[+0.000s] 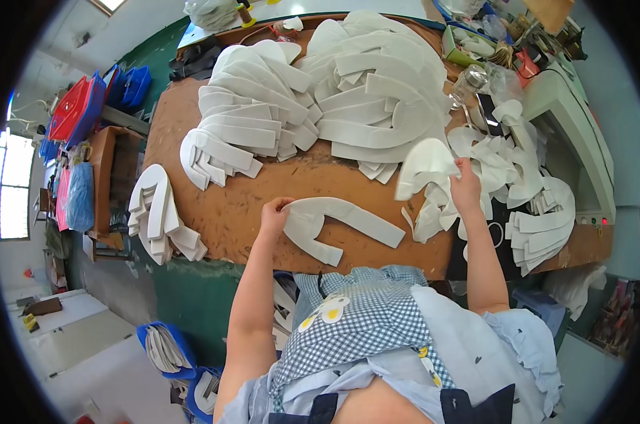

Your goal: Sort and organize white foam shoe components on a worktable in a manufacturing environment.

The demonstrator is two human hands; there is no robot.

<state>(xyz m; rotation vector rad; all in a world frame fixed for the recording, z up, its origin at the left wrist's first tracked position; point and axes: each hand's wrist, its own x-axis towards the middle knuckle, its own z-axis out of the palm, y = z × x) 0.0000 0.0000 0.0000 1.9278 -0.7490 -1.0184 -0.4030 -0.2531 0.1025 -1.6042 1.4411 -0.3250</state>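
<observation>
My left hand [273, 218] is closed in a pinch on the rounded end of a white U-shaped piece [366, 224]. That piece lies on the brown tabletop in front of me, its two legs pointing right and toward me. Further right, my right hand [466, 186] is closed on the edge of a white curved piece [425, 164], raised above a loose heap of soft white pieces [433, 212]. Part of the right fingers is hidden behind the hand.
Large overlapping stacks of white U-shaped pieces [384, 92] cover the far side of the brown table [228, 212]. Smaller stacks lie at the left edge [154, 212] and the right [546, 230]. A pale machine housing [567, 120] stands at right. Blue bins [168, 346] sit below left.
</observation>
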